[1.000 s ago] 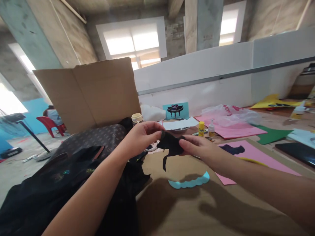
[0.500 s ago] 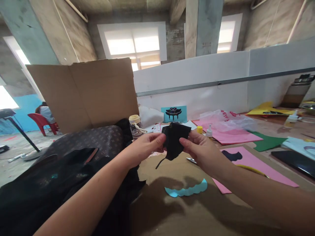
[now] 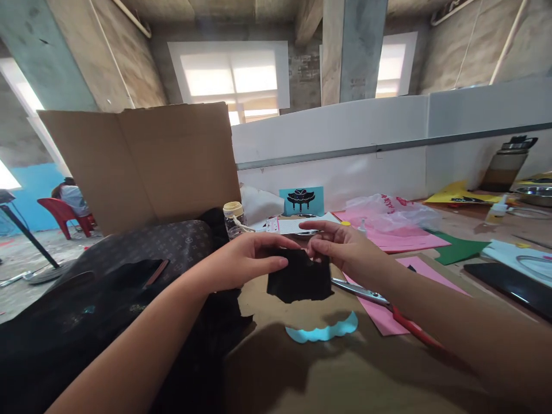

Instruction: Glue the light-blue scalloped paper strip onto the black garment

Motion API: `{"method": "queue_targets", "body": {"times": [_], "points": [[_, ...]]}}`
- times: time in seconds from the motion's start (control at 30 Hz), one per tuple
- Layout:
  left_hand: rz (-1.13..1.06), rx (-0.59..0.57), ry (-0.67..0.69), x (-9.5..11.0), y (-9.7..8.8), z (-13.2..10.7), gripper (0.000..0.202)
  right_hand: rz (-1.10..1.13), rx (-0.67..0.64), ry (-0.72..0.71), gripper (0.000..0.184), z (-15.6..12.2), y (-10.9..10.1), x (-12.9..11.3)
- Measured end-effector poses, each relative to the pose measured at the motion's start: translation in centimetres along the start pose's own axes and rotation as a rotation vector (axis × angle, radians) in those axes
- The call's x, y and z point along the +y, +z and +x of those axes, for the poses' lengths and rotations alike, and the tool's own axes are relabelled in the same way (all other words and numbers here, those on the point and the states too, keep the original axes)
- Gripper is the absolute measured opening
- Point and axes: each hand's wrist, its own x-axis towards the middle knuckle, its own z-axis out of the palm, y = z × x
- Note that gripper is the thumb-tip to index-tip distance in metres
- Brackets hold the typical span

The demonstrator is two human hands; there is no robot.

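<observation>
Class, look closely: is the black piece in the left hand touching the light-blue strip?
Apart. The head view shows brown cardboard between the lower edge of the black piece and the light-blue strip.

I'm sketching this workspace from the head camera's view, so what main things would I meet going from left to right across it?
Red chair → jar with a cream lid → black piece → scissors → black phone.
</observation>
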Motion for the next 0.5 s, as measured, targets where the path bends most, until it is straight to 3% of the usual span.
{"method": "queue_targets", "body": {"times": [0.3,0.5], "points": [[0.068,0.031,-0.056,0.2,-0.7,0.0,0.033,-0.285,-0.089,0.024,0.04,0.1,-0.2,0.2],[0.055,0.053,-0.116,-0.1,-1.4,0.0,0.04,-0.32,-0.039,-0.014,0.041,0.4,-0.2,0.4]]}}
